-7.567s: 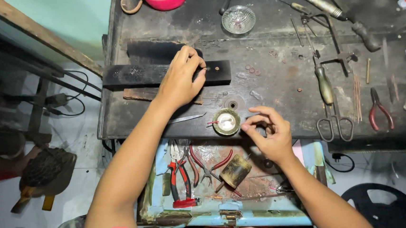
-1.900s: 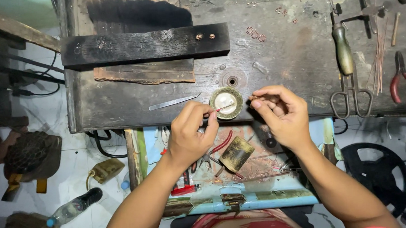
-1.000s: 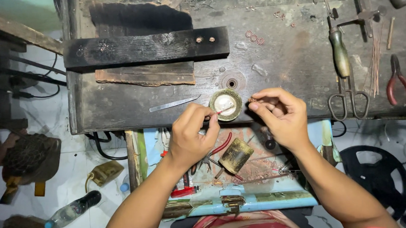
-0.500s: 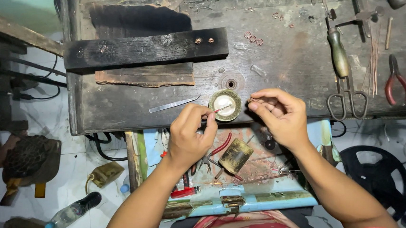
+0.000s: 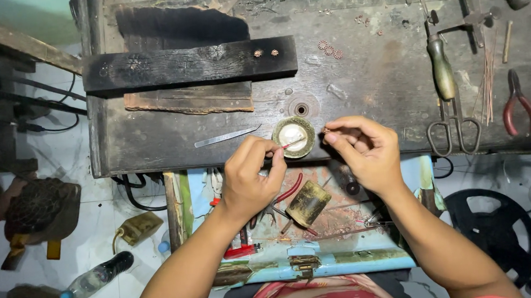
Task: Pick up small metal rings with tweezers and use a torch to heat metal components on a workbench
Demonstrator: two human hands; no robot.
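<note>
Head view: left hand [image 5: 249, 184] pinching a thin red-tipped stick [image 5: 292, 143], its tip over the white inside of a small round brass dish [image 5: 294, 136] at the near edge of the dark workbench [image 5: 373, 91]. Right hand [image 5: 365, 151] just beside the dish, fingertips [image 5: 330, 132] closed narrow on a tiny piece [image 5: 325, 129], too small to identify.

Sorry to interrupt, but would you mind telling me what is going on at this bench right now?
A person sits at a dark, worn workbench. The left hand holds a thin red-tipped stick, its tip dipped into a small round dish of whitish stuff at the bench edge. The right hand pinches a tiny piece just beside the dish. Metal tweezers lie to the left, scissors and red-handled pliers to the right.
</note>
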